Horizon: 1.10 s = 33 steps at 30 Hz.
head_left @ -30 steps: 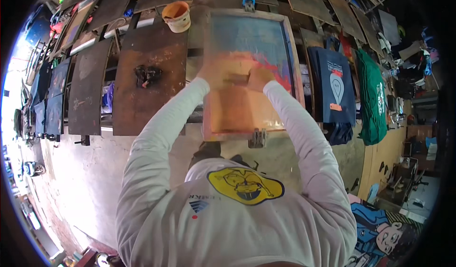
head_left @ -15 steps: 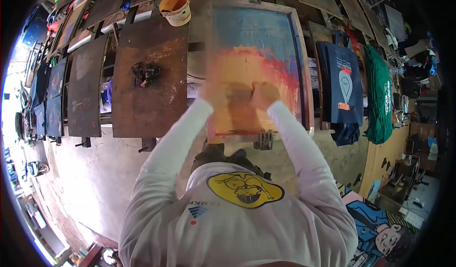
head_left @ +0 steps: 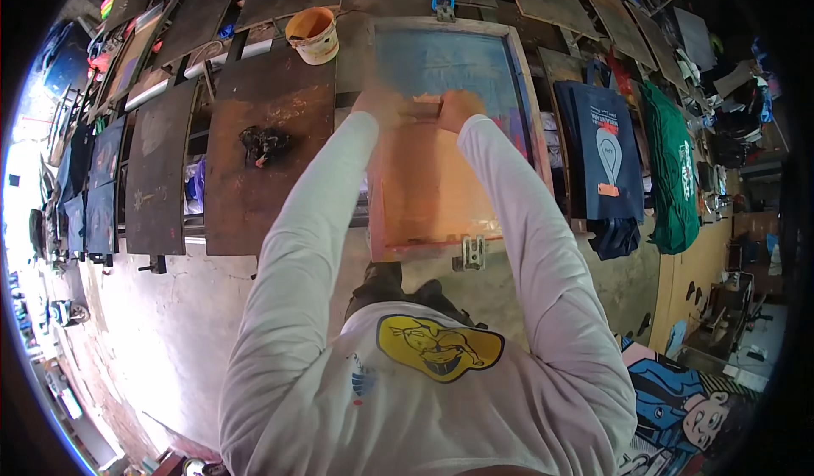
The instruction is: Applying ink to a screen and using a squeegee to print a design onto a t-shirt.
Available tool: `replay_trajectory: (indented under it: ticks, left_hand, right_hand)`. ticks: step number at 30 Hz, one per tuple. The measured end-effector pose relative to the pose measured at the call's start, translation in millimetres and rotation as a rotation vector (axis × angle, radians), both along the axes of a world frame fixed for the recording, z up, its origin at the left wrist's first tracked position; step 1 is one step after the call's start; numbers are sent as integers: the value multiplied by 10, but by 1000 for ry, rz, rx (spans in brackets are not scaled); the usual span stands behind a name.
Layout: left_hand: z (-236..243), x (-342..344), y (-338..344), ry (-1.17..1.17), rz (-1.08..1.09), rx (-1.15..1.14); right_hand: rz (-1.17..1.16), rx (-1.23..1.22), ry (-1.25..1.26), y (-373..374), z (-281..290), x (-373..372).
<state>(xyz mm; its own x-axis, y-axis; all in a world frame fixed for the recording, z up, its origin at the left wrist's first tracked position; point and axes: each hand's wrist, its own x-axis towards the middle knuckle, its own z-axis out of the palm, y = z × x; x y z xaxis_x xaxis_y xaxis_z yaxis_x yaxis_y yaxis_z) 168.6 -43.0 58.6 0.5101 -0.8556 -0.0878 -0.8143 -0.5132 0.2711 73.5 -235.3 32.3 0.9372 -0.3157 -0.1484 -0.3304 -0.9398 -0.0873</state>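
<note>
A screen-printing frame lies before me, its mesh blue at the far part and spread with orange ink nearer me. My right hand is closed on a squeegee that lies across the mesh over the upper edge of the orange area. My left hand is at the squeegee's left end, smeared by motion, so its fingers cannot be made out. A metal clamp sits at the frame's near edge, and a blue-handled clamp at the far edge.
A dark board with a black lump is at my left, and a stained bucket stands behind it. Dark blue bags and green cloth bags lie at my right. More boards line both sides.
Both hands and the squeegee have moved up the screen toward its far end since half a second ago, when they were lower on the orange area.
</note>
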Motion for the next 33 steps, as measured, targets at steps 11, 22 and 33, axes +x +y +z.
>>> replay_trajectory:
  ticks: [11,22,33]
  left_hand:
    - [-487,-1621,823,99,138,20]
    - [-20,-725,-84,-122,-24,-384]
    - [-460,-1718,557,51,-13,-3]
  right_hand:
    - [89,165,33,729,60,-1652]
    - [30,50,-113,-161,-42,-780]
    - [-78,204,3,693,151,-2053]
